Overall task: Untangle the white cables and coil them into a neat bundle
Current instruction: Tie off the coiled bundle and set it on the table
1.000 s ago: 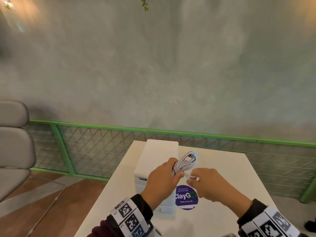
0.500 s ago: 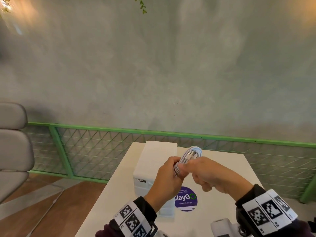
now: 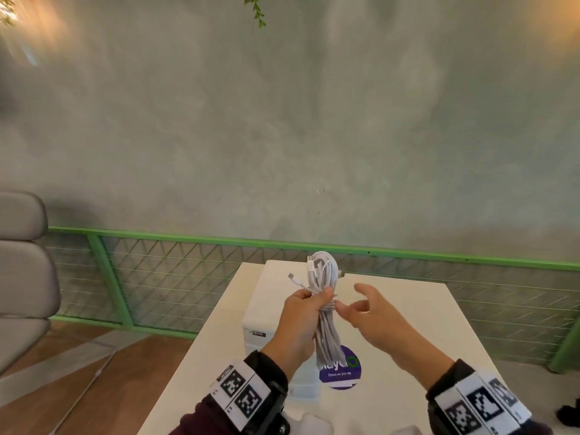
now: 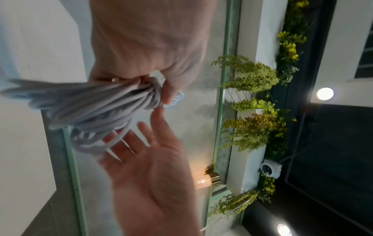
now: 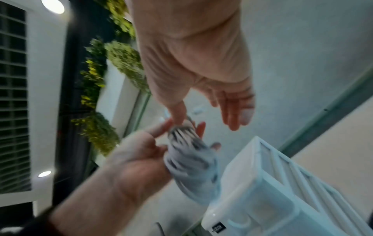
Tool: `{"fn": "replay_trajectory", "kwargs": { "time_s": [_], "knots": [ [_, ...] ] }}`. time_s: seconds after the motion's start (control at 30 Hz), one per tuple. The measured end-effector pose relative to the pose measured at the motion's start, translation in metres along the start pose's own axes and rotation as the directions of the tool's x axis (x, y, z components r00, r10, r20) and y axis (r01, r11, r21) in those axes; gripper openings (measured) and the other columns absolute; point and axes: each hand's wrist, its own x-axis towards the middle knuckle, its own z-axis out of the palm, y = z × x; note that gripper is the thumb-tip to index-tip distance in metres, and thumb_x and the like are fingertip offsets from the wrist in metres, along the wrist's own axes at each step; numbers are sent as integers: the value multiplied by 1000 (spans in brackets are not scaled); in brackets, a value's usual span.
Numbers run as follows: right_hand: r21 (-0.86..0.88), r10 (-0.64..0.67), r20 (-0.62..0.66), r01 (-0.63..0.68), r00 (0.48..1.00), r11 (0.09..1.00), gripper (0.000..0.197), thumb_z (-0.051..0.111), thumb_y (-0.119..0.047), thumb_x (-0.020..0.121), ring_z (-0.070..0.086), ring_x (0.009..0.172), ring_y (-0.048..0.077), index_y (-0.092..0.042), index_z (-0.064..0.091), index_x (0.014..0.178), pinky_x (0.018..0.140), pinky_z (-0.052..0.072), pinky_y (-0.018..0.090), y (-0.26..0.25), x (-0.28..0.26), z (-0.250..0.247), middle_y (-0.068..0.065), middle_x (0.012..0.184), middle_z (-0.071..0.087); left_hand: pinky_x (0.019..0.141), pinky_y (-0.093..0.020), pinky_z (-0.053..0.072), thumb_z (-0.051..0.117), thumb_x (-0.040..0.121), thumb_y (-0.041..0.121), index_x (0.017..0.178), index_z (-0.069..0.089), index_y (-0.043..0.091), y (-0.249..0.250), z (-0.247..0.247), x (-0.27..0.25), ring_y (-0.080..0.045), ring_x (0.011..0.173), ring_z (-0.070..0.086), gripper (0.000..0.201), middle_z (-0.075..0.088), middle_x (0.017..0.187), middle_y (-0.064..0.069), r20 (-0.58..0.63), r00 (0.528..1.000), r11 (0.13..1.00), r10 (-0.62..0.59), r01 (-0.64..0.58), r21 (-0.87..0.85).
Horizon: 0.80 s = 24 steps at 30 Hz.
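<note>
A coiled bundle of white cables (image 3: 324,312) stands upright above the table, wrapped at its waist. My left hand (image 3: 306,306) grips that waist, fingers curled round it (image 4: 159,89). One plug end (image 3: 292,275) sticks out to the upper left. My right hand (image 3: 361,306) hovers just right of the bundle with fingers spread and holds nothing; in the left wrist view its palm (image 4: 149,161) faces the lower loops. The right wrist view shows the bundle (image 5: 189,161) blurred in the left hand's grasp.
A white drawer box (image 3: 270,302) stands on the white table (image 3: 417,324), directly behind and below the hands. A purple round sticker (image 3: 342,370) lies on the table. Green mesh railing (image 3: 157,277) runs behind; a grey chair (image 3: 22,277) stands at left.
My right hand has let go of the bundle and opened, drawing a little to the right. The left hand has raised the bundle and turned it upright.
</note>
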Motion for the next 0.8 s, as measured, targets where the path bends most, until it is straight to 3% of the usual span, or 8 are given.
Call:
{"fn": "replay_trajectory", "kwargs": {
  "time_s": [0.1,0.2,0.33,0.43,0.5,0.57,0.67,0.8],
  "knots": [
    [286,-48,92,19,995,958,36,45,-31,95,63,95,17,-16,50,128,79,50,29,7,3,12,0,107,66,65,-35,54,60,89,11,100,59,3,0,5,-4,-19,65,63,13,63,76,-9,51,997,993,-50,56,-108],
    [473,-81,32,57,996,879,22,45,-25,96,68,80,17,-28,67,97,70,54,28,2,1,14,2,90,72,64,-33,52,58,90,12,109,61,3,-1,6,-4,-18,75,62,21,65,82,-6,64,997,995,-30,36,-96],
    [546,-52,66,8,996,838,19,49,-22,94,67,86,27,-21,66,102,79,55,39,2,5,19,11,97,71,65,-31,52,59,89,12,110,61,6,-2,0,-4,-18,79,63,22,66,86,-7,60,998,996,-9,14,-85],
    [662,-50,132,-51,990,748,22,52,-23,92,64,71,23,-9,63,105,64,54,33,2,7,18,16,88,68,66,-28,49,61,88,16,106,63,9,-1,-4,-3,-16,77,61,20,66,85,-4,88,996,999,13,-10,-37],
    [651,-54,166,-69,985,756,28,48,-27,93,61,61,17,-6,65,102,55,50,28,0,5,19,13,79,66,64,-25,48,63,87,16,98,64,12,-2,-5,-2,-11,71,62,13,67,79,0,102,994,1000,29,-28,-8],
    [585,-44,167,-62,985,809,36,42,-32,94,57,55,14,-7,66,97,54,47,27,-1,4,20,8,69,66,59,-20,50,65,84,12,90,66,13,-2,-8,-1,-8,63,63,6,68,72,3,104,993,998,54,-55,7],
    [513,-63,132,-14,989,858,39,36,-35,95,55,56,14,-8,65,96,58,45,29,-1,5,21,6,68,65,63,-23,46,69,80,9,83,69,12,0,-15,1,-10,62,62,4,69,70,1,142,985,994,99,-103,25],
    [474,-64,146,-13,987,880,40,34,-38,96,54,58,14,-9,62,99,61,46,29,-2,6,18,4,70,66,69,-31,40,70,65,18,71,72,14,3,-20,1,-12,59,56,7,67,69,-3,169,977,991,132,-132,-9]
  ]
}}
